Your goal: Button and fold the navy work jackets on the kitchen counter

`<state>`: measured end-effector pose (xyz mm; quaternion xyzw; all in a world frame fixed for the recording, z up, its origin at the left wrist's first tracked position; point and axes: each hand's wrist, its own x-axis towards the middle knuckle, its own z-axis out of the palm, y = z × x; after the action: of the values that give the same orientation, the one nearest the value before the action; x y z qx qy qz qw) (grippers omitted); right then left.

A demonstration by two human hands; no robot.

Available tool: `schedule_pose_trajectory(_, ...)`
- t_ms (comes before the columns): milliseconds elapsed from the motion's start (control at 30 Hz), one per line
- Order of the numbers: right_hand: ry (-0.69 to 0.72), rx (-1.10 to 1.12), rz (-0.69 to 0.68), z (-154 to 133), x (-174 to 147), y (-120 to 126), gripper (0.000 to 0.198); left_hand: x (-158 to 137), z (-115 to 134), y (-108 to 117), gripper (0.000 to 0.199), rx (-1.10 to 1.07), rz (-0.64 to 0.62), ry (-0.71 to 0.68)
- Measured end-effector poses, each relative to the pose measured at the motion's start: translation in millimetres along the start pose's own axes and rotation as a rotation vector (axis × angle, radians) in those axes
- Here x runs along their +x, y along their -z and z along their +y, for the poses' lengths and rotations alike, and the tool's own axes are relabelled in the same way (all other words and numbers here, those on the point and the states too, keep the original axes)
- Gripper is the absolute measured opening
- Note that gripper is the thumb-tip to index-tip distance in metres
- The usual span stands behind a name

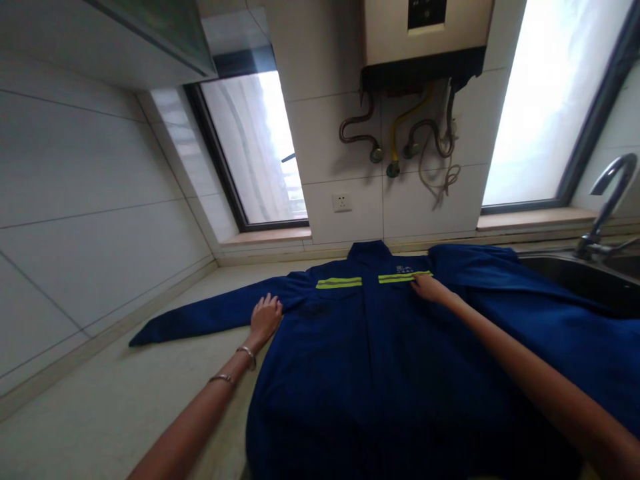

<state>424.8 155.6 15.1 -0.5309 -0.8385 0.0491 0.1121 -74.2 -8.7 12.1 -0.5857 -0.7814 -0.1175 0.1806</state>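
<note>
A dark blue work jacket (340, 360) lies spread front up on the countertop, its collar toward the wall. Two yellow-green reflective strips cross its chest, with small pale lettering above the right-hand one. My left hand (266, 317), with bangles on the wrist, rests on the jacket's left-side sleeve near the armpit, fingers stretched out. At the outer end of the right-hand strip, my right hand (431, 289) has its fingertips closed together on the chest cloth. The left-side sleeve reaches out flat; the fabric on the right side is bunched and folded.
The pale countertop (100, 407) meets tiled walls. A dark sink (555, 270) with a chrome faucet (613, 193) adjoins the jacket's right side. A water heater (425, 40) with pipes hangs above, near a wall socket (342, 203). Windows flank it, and a cabinet (115, 47) overhangs at upper left.
</note>
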Motion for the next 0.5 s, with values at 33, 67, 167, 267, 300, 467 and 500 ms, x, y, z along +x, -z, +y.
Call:
schedule_pose_trajectory(33, 0.015, 0.003, -0.006, 1.1, -14.8, -4.2, 0.047, -5.7, 10.0, 5.3, 0.044, 0.003, 0.006, -0.029)
schedule_pose_trajectory(67, 0.033, 0.006, -0.012, 1.8, -29.3, -9.2, 0.054, -13.2, 20.7, 11.0, 0.047, 0.007, 0.004, -0.070)
schedule_pose_trajectory(167, 0.028, 0.010, -0.037, 4.6, -67.4, -24.2, 0.073, -45.7, 49.7, 26.9, 0.055, 0.017, -0.025, -0.244)
schedule_pose_trajectory(267, -0.053, 0.006, -0.051, 12.2, -91.6, -31.8, 0.079, -82.1, 61.0, 34.9, 0.063, 0.004, -0.118, -0.362)
schedule_pose_trajectory(300, -0.067, 0.009, -0.049, 16.0, -95.7, -32.1, 0.079, -91.7, 59.7, 35.4, 0.063, -0.006, -0.177, -0.387)
schedule_pose_trajectory(467, -0.001, 0.057, -0.031, 35.1, -97.4, -28.8, 0.068, -108.8, 34.6, 33.2, 0.054, -0.074, -0.415, -0.471)
schedule_pose_trajectory(500, 0.016, 0.060, -0.031, 37.4, -96.8, -28.7, 0.067, -108.4, 30.3, 33.8, 0.053, -0.085, -0.422, -0.479)
